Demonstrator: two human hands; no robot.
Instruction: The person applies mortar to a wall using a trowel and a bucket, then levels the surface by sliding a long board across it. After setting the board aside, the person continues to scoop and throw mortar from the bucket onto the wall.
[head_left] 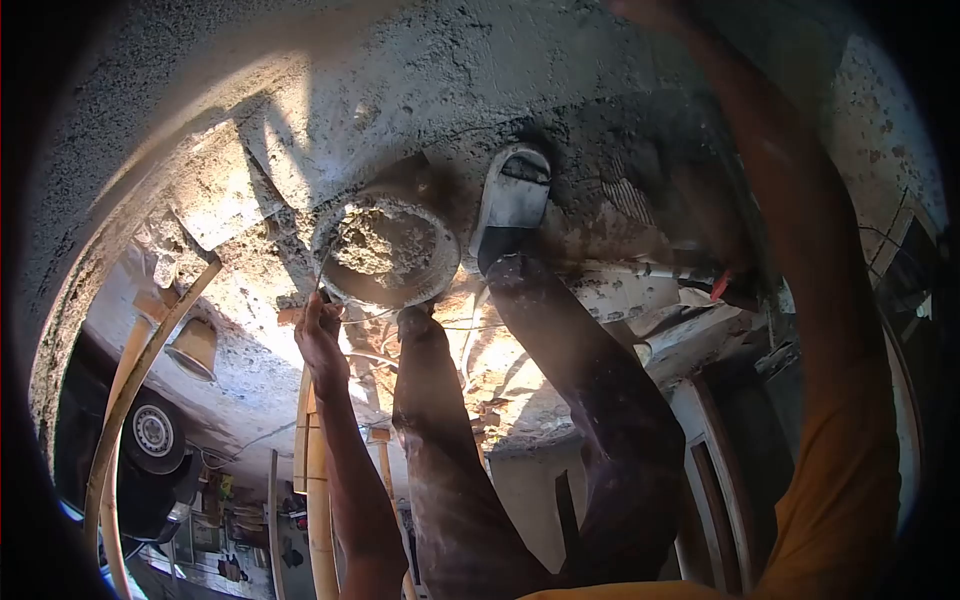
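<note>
A round bucket with crumbly grey mortar inside sits in front of my feet, partly in sunlight. My left hand is closed at its near left rim, around what looks like a thin, wire-like handle; the exact grip is too small to make out. My right arm stretches up along the right side toward the rough grey wall. Only a blurred part of my right hand shows at the top edge, so its fingers and anything in them are hidden.
One foot wears a pale slide sandal beside the bucket. Bamboo poles stand at left, near a tan pail. Behind them is a dark vehicle with a wheel. A red scrap lies among debris at right.
</note>
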